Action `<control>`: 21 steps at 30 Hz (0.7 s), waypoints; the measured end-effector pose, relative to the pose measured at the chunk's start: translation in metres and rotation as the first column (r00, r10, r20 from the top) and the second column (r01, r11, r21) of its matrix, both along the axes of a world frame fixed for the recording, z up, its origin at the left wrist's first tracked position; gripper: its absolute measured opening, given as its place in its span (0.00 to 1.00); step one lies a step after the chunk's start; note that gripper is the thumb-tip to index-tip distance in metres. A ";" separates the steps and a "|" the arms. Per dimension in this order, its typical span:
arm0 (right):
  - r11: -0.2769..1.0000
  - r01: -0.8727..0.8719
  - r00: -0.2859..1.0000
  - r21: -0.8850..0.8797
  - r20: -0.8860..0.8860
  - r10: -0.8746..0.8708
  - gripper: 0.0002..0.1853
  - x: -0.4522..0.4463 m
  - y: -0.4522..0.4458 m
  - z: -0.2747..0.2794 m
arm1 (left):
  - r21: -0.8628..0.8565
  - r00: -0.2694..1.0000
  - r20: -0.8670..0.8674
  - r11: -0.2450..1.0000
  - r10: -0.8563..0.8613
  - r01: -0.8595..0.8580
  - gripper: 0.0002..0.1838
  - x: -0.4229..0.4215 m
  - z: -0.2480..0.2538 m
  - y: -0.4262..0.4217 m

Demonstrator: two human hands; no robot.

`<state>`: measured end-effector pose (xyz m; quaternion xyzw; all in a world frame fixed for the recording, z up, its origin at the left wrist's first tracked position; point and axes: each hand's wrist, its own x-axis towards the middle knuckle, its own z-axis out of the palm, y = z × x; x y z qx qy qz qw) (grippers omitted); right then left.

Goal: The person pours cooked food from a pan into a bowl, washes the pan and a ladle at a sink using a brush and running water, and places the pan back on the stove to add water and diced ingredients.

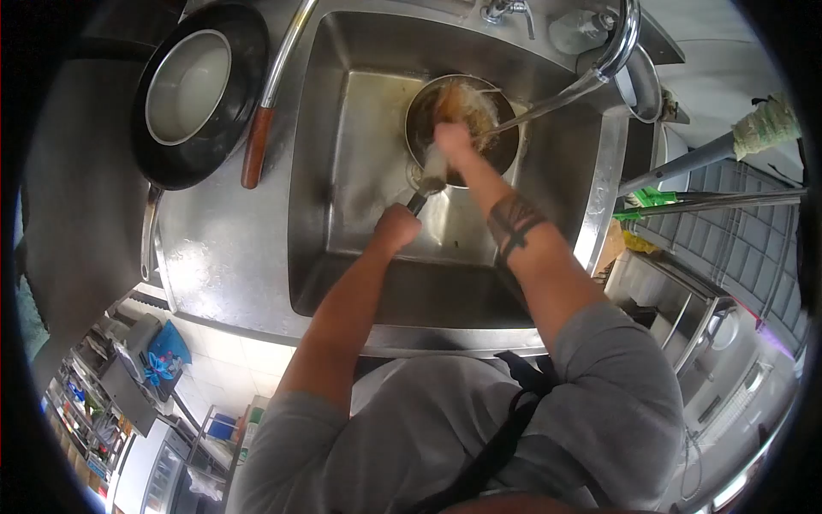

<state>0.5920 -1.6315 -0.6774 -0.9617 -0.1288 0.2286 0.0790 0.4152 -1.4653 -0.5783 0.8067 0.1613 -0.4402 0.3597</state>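
A round metal pan sits in the steel sink, with brownish water in it. My left hand is wrapped round the dark handle that reaches out of the pan toward me. Over the pan is my right hand, closed and blurred by motion; an orange-brown blur shows just beyond it, and what the fingers grip is too smeared to name. Water from the curved spout falls into the pan near my right hand.
Left of the sink, a black pan holds a white bowl. Beside it lies a metal tool with a wooden handle. At the right stand a metal bowl and long poles. A small tap is at the back.
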 end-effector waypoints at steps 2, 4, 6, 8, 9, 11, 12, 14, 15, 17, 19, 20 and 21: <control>0.953 0.162 0.975 0.256 -0.193 -0.114 0.17 -0.030 0.025 -0.003 | 0.016 0.998 0.027 0.998 0.056 -0.056 0.14 -0.002 -0.017 -0.003; 0.561 0.765 0.618 0.317 -0.608 -0.498 0.21 -0.009 0.024 0.075 | -0.003 1.000 -0.024 1.000 -0.020 0.020 0.15 0.012 0.005 0.001; -0.083 0.991 0.035 0.107 -0.792 -0.609 0.24 0.018 0.025 0.131 | -0.034 0.995 -0.075 0.998 -0.060 0.057 0.18 0.008 0.000 0.004; 0.400 0.843 0.537 0.360 -0.607 -0.586 0.25 -0.011 0.038 0.050 | 0.003 0.999 -0.027 1.000 -0.016 0.016 0.18 -0.001 -0.010 -0.009; 0.607 0.668 0.741 0.430 -0.456 -0.492 0.25 -0.024 0.044 0.041 | 0.018 1.000 -0.010 1.000 0.003 -0.003 0.18 0.001 -0.008 -0.010; 0.400 0.850 0.519 0.342 -0.669 -0.531 0.25 0.003 0.014 0.065 | 0.044 1.000 -0.028 0.999 -0.011 0.012 0.18 0.009 0.006 -0.006; 0.116 0.982 0.186 0.147 -0.839 -0.512 0.26 0.020 -0.001 0.092 | 0.062 0.997 -0.058 0.997 -0.043 0.047 0.18 0.011 0.014 0.000; 0.183 0.979 0.167 0.091 -0.873 -0.458 0.23 0.018 -0.015 0.101 | 0.100 0.996 -0.005 0.991 -0.085 0.086 0.17 0.011 0.015 0.001; 0.184 0.979 0.165 0.086 -0.865 -0.473 0.23 -0.006 -0.025 0.098 | 0.127 0.990 0.040 0.984 -0.133 0.127 0.17 0.009 0.016 -0.005; 0.944 0.253 0.725 0.211 -0.688 -0.040 0.20 -0.048 -0.040 0.098 | 0.086 0.998 -0.005 0.995 -0.058 0.058 0.16 0.019 0.031 0.000; 0.986 -0.150 0.821 -0.074 -0.564 0.083 0.20 -0.058 -0.080 0.116 | 0.070 0.998 -0.067 0.997 0.018 -0.014 0.16 0.018 0.036 0.010; 0.903 -0.428 0.774 -0.051 -0.537 0.336 0.20 -0.042 -0.115 0.101 | 0.104 0.999 -0.029 0.994 -0.014 0.017 0.15 0.020 0.035 0.012; 0.740 -0.672 0.656 -0.042 -0.497 0.568 0.21 -0.016 -0.137 0.082 | 0.141 0.999 0.017 0.989 -0.045 0.042 0.15 0.025 0.033 0.013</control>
